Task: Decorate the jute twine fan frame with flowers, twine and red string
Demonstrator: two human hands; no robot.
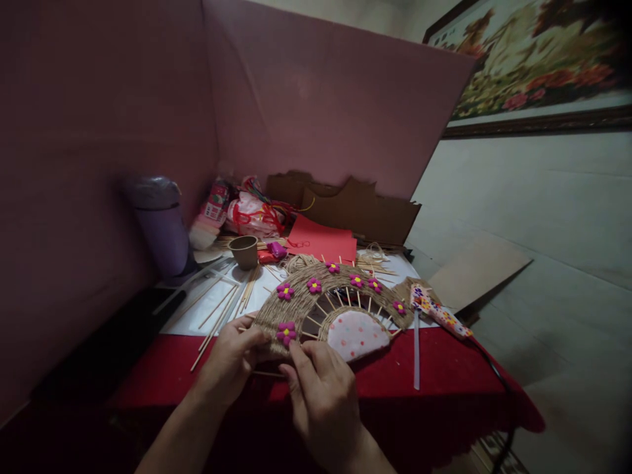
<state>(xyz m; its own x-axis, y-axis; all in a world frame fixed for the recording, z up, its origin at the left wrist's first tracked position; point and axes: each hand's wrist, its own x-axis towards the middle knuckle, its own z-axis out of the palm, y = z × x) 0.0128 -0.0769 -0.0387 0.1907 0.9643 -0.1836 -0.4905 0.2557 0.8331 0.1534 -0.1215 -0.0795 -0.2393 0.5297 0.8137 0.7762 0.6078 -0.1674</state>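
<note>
A fan-shaped craft piece (316, 299) of jute twine wound over wooden sticks lies on the red tablecloth (444, 375). Several pink flowers with yellow centres sit along its arc, and a white dotted half-round (356, 336) fills its middle. My left hand (232, 359) grips the arc's left end with curled fingers. My right hand (320, 388) presses a pink flower (286, 332) onto the arc with its fingertips pinched together.
Behind stand a purple flask (160, 224), a small brown cup (245, 251), red paper (322, 240), cardboard scraps (355, 207) and loose sticks (222, 309). A patterned glue gun (437, 311) and a clear glue stick (417, 355) lie at the right. Pink boards wall the back and left.
</note>
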